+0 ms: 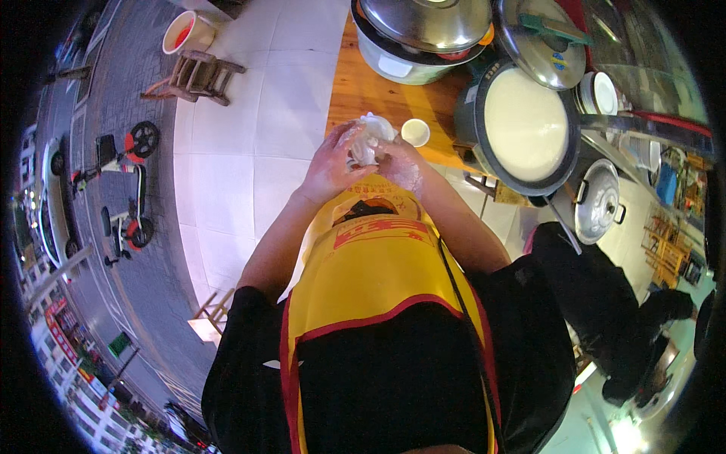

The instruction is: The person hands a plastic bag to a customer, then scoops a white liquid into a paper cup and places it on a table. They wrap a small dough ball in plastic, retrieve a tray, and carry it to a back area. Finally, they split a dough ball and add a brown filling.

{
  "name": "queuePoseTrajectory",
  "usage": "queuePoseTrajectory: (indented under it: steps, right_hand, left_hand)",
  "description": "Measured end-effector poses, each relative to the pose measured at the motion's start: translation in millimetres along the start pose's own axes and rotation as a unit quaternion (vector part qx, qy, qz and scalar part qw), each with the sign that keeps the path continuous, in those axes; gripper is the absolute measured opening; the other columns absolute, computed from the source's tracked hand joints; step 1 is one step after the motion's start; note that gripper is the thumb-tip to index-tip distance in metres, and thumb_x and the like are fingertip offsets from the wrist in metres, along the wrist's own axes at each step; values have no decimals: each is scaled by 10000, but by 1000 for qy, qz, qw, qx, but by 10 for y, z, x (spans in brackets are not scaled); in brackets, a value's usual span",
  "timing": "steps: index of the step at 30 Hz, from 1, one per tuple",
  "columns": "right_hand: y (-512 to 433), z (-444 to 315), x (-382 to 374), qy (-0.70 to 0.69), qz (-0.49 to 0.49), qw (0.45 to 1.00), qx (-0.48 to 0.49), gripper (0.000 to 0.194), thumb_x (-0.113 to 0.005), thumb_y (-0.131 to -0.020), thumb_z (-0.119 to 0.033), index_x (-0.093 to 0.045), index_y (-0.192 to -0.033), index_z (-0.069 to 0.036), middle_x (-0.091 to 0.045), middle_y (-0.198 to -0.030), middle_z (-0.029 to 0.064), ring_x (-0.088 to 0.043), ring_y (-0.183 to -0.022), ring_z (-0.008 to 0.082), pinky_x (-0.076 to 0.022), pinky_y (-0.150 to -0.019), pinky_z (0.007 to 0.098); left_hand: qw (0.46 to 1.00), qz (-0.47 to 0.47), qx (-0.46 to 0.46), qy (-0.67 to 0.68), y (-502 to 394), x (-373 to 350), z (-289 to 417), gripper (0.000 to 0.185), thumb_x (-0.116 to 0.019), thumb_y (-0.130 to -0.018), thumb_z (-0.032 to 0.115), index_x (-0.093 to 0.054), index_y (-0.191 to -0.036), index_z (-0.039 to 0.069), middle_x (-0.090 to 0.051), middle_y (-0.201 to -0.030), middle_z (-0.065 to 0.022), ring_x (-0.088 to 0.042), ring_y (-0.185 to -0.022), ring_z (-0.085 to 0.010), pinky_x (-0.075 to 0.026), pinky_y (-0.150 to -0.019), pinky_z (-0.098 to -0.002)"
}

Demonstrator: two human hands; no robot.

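A white, crumpled piece of soft material (371, 142) is gripped between both hands in front of the yellow apron (368, 272); whether it is thin plastic or dough I cannot tell. My left hand (339, 159) wraps its left side. On the other side, the fingers of my right hand (404, 162) press into it, and whitish residue coats that hand and wrist. Just beyond my right hand, a small pale cup (416, 133) stands on the wooden table (371, 85).
A large pot of creamy white liquid (524, 127) is at the right, with a metal lid (544, 48) leaning over its rim. A lidded metal pot (391, 59) sits ahead. Behind at right, a person in black (601, 301) bends over. A wooden stool (201, 78) stands left.
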State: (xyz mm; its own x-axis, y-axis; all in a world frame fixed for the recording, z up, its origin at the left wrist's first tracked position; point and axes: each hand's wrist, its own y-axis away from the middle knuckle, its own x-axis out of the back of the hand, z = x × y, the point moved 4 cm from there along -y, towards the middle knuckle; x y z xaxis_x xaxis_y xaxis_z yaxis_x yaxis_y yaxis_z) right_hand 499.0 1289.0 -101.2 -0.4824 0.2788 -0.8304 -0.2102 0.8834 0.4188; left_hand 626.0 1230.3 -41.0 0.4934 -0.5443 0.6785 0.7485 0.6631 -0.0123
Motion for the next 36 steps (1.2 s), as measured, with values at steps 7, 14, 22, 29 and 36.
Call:
queuePoseTrajectory:
  steps: [7, 14, 22, 29, 36]
  right_hand:
    - [-20, 104, -215, -28, 60, 997, 40, 548, -665, -829, -224, -418, -1300, -91, -547, -1197, 100, -561, -1081, 258, -483, -916, 475]
    - [-38, 104, -156, 8, 137, 983, 120, 547, -638, -858, -240, -399, -1326, -88, -516, -1254, 92, -541, -1117, 260, -485, -902, 449]
    - [-167, -117, -203, 396, 267, 847, 233, 531, -592, -853, -84, -398, -1345, -37, -590, -1165, 137, -608, -990, 247, -473, -878, 303]
    - [-174, -244, -494, 619, 197, 698, 302, 425, -537, -865, -44, -458, -1281, -1, -608, -1098, 158, -615, -966, 208, -477, -867, 289]
    - [-368, -178, -284, 344, 143, 925, 77, 259, -563, -898, -130, -600, -1100, 27, -626, -1004, 90, -615, -884, 161, -503, -796, 302]
  left_hand:
    - [997, -53, -39, 34, -64, 185, -141, 726, -791, -695, 267, -448, -1301, 59, -452, -1333, -147, -429, -1237, -329, -378, -1035, -399]
    - [994, -58, -93, -4, -111, 233, -219, 722, -783, -716, 274, -442, -1317, 67, -452, -1314, -145, -431, -1241, -323, -382, -1040, -395]
    - [993, -10, -60, 101, -166, 361, -307, 715, -789, -712, 251, -441, -1312, 77, -464, -1294, -145, -471, -1203, -305, -434, -990, -374]
    - [996, 16, -3, 91, -153, 449, -387, 721, -776, -701, 251, -437, -1306, 52, -480, -1248, -171, -484, -1156, -335, -429, -976, -388]
    - [997, 10, -63, 45, -171, 531, -391, 710, -765, -706, 242, -437, -1307, 51, -493, -1247, -169, -486, -1156, -338, -425, -979, -395]
